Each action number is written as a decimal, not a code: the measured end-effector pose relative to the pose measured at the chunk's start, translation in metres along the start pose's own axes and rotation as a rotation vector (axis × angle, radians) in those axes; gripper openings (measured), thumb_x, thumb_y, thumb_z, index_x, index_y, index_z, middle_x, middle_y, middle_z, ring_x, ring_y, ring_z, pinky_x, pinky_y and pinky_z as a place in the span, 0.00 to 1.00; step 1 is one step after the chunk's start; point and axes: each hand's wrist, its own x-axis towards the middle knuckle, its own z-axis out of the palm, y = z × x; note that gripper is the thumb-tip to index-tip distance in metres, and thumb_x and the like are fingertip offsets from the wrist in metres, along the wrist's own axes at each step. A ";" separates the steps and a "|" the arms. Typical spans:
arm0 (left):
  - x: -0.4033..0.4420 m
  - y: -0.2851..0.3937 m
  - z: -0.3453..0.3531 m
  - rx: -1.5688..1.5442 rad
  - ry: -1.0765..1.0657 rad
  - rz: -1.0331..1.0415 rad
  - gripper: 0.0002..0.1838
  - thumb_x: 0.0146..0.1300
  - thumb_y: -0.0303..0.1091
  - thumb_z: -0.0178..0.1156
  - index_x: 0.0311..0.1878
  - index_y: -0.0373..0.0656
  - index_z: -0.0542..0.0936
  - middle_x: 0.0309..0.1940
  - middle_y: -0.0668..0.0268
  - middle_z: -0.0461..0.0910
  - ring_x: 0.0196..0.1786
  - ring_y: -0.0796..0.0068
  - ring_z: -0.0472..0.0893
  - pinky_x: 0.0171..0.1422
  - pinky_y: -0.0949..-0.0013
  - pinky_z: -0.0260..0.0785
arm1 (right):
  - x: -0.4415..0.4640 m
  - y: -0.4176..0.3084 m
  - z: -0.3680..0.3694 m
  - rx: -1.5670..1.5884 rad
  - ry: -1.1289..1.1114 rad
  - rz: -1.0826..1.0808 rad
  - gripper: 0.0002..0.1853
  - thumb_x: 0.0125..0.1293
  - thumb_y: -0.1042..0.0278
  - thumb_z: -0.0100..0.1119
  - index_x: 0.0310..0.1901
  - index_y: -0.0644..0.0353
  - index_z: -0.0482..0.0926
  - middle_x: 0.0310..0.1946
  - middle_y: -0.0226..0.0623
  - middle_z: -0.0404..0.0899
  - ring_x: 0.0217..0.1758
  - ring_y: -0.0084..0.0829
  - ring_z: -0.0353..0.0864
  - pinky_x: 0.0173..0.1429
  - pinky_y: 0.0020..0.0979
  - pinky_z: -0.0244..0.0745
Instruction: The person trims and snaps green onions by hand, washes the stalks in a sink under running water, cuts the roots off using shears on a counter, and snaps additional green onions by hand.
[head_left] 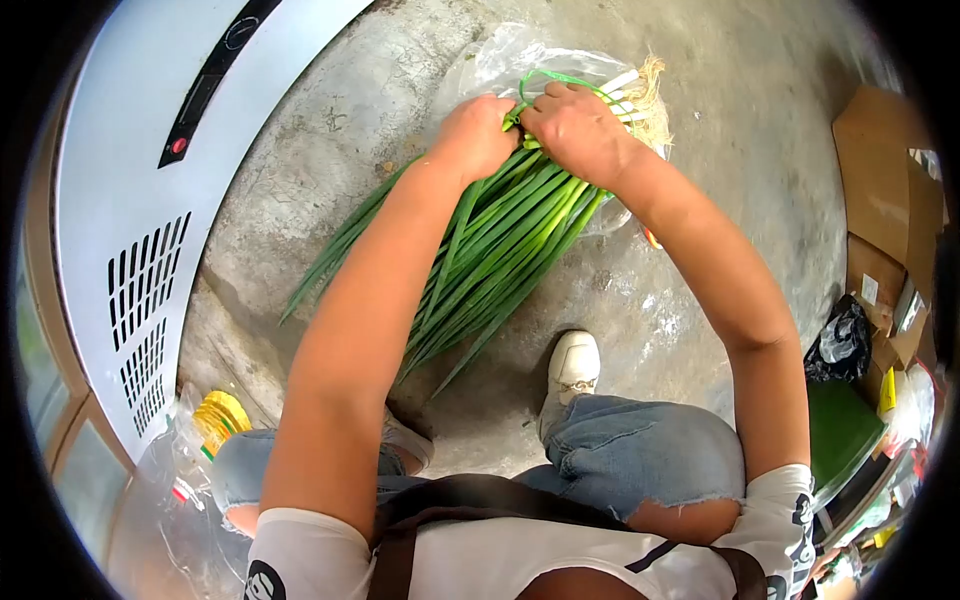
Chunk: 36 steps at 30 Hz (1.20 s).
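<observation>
Head camera: the left hand (475, 137) and right hand (575, 130) grip the green onions (500, 240) near their white ends (622, 82), likely keeping them bunched; plastic (485, 68) underneath probably keeps dirt off.

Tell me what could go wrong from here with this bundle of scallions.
The green strand between the left hand and right hand is thin, so it might snap or slip if pulled hard.

The long leaves of the scallions fan out over bare concrete floor near the right shoe; they could get dirty or be stepped on.
</observation>
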 end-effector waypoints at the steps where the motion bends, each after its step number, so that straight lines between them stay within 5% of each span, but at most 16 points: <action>1: 0.000 -0.001 -0.001 0.049 -0.028 0.011 0.13 0.52 0.35 0.61 0.40 0.40 0.79 0.38 0.51 0.79 0.45 0.48 0.77 0.49 0.54 0.70 | 0.000 -0.001 0.000 -0.023 -0.023 0.006 0.04 0.50 0.72 0.56 0.29 0.57 0.76 0.30 0.33 0.77 0.42 0.34 0.76 0.48 0.32 0.71; 3: -0.001 -0.005 -0.002 0.097 -0.054 0.022 0.12 0.52 0.36 0.61 0.39 0.40 0.79 0.39 0.52 0.79 0.46 0.49 0.77 0.50 0.54 0.70 | -0.001 -0.001 0.001 -0.047 -0.046 0.010 0.04 0.49 0.71 0.57 0.29 0.57 0.76 0.30 0.33 0.77 0.42 0.34 0.76 0.48 0.32 0.71; 5: -0.003 -0.012 0.000 0.233 -0.009 0.247 0.10 0.52 0.33 0.61 0.36 0.40 0.78 0.31 0.51 0.77 0.39 0.50 0.77 0.45 0.55 0.69 | -0.004 0.001 0.003 0.012 -0.004 0.014 0.06 0.48 0.69 0.60 0.30 0.56 0.76 0.31 0.34 0.77 0.42 0.35 0.76 0.48 0.33 0.71; 9: -0.009 -0.002 -0.001 0.327 -0.033 0.153 0.12 0.52 0.37 0.62 0.37 0.40 0.79 0.35 0.53 0.79 0.45 0.50 0.77 0.49 0.55 0.70 | 0.001 -0.005 0.003 -0.010 -0.049 0.053 0.07 0.48 0.67 0.62 0.29 0.56 0.76 0.30 0.34 0.77 0.41 0.36 0.76 0.48 0.34 0.71; 12: -0.008 -0.002 0.005 0.206 0.152 0.205 0.12 0.53 0.38 0.61 0.34 0.39 0.79 0.32 0.53 0.79 0.41 0.50 0.77 0.46 0.54 0.70 | 0.005 -0.004 -0.002 0.080 0.020 0.142 0.08 0.52 0.64 0.61 0.30 0.57 0.76 0.30 0.37 0.78 0.38 0.39 0.79 0.45 0.38 0.73; 16: -0.015 -0.008 -0.002 0.087 0.401 0.129 0.13 0.54 0.40 0.58 0.28 0.37 0.75 0.27 0.51 0.77 0.33 0.49 0.77 0.40 0.52 0.70 | -0.002 0.060 -0.002 0.329 -0.043 1.000 0.18 0.64 0.53 0.52 0.42 0.62 0.78 0.30 0.48 0.81 0.32 0.43 0.82 0.40 0.43 0.77; 19: -0.031 -0.010 -0.013 0.137 0.139 -0.147 0.13 0.56 0.41 0.58 0.35 0.38 0.77 0.32 0.53 0.79 0.40 0.51 0.78 0.43 0.55 0.70 | 0.003 0.061 -0.031 0.413 -0.221 0.848 0.20 0.64 0.50 0.52 0.43 0.61 0.77 0.42 0.50 0.80 0.43 0.44 0.81 0.49 0.40 0.76; 20: -0.033 -0.005 -0.010 0.138 0.138 -0.139 0.13 0.56 0.41 0.58 0.35 0.38 0.77 0.32 0.53 0.79 0.40 0.51 0.78 0.43 0.55 0.70 | 0.007 0.040 -0.035 0.409 -0.320 0.758 0.16 0.65 0.56 0.53 0.45 0.60 0.78 0.33 0.46 0.80 0.36 0.42 0.82 0.44 0.40 0.77; 22: -0.034 0.001 -0.004 0.101 0.090 -0.092 0.14 0.56 0.39 0.60 0.40 0.40 0.77 0.38 0.53 0.79 0.44 0.51 0.77 0.47 0.56 0.69 | -0.003 0.031 -0.008 0.310 -0.177 0.399 0.13 0.60 0.64 0.56 0.45 0.58 0.79 0.37 0.42 0.80 0.42 0.41 0.80 0.49 0.37 0.76; 25: -0.026 -0.005 0.005 0.113 0.055 -0.083 0.15 0.53 0.36 0.62 0.43 0.41 0.77 0.41 0.52 0.78 0.46 0.49 0.77 0.49 0.56 0.69 | -0.011 0.037 0.019 0.157 -0.210 0.190 0.14 0.54 0.72 0.58 0.44 0.56 0.80 0.41 0.39 0.79 0.46 0.41 0.78 0.52 0.37 0.74; 29: -0.006 0.002 0.007 0.062 -0.013 -0.089 0.16 0.51 0.33 0.63 0.45 0.41 0.79 0.35 0.51 0.80 0.40 0.54 0.80 0.46 0.60 0.70 | 0.002 0.041 0.023 0.064 -0.391 0.254 0.08 0.53 0.72 0.56 0.34 0.57 0.82 0.32 0.42 0.82 0.40 0.41 0.82 0.45 0.39 0.76; 34: 0.007 0.005 -0.002 -0.019 -0.073 -0.088 0.16 0.51 0.34 0.64 0.45 0.42 0.80 0.33 0.55 0.81 0.37 0.62 0.80 0.45 0.63 0.70 | 0.011 0.034 0.000 0.115 -0.452 0.235 0.14 0.48 0.76 0.60 0.40 0.56 0.82 0.35 0.41 0.79 0.44 0.43 0.78 0.49 0.40 0.73; 36: 0.010 0.002 -0.004 -0.085 -0.149 -0.073 0.17 0.51 0.38 0.67 0.43 0.42 0.81 0.32 0.56 0.82 0.36 0.64 0.80 0.44 0.63 0.70 | 0.000 0.035 -0.010 0.211 -0.143 0.080 0.12 0.47 0.73 0.63 0.38 0.56 0.82 0.33 0.40 0.78 0.44 0.41 0.76 0.50 0.38 0.72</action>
